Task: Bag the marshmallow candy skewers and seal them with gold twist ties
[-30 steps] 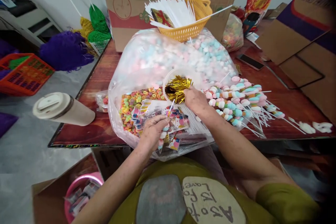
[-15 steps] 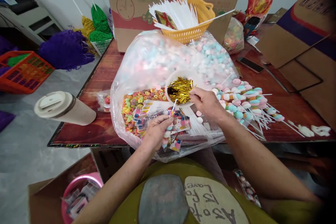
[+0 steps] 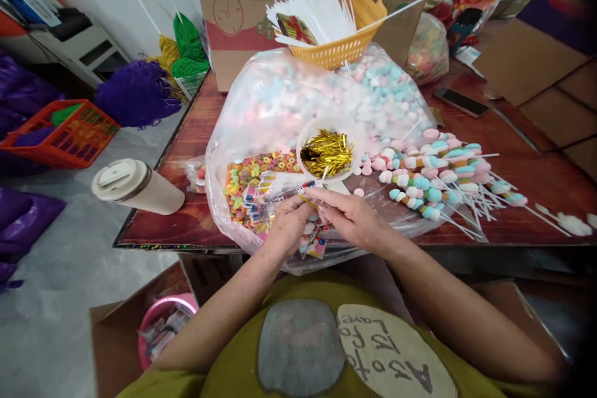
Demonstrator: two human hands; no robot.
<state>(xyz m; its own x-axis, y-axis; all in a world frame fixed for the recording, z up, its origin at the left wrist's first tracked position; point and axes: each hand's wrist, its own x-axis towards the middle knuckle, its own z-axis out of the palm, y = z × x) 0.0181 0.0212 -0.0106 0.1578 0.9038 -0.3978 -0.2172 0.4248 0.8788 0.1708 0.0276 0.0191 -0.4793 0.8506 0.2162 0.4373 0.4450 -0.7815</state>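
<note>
L hand point(image 3: 290, 224) pinches candy skewer point(image 3: 310, 227); R hand point(image 3: 354, 217) at gold tie point(image 3: 308, 199) — grip can't tell. Skewer pile point(image 3: 433, 171) threaded, looks unbagged; spare ties point(image 3: 332, 150) left.

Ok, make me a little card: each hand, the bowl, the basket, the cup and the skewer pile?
Left hand: holds a skewer, mostly hidden
Right hand: close to left hand, at a gold tie
Bowl: gold ties inside
Basket: yellow, white sticks inside
Cup: white, lid on
Skewer pile: marshmallows, right of bowl
</note>
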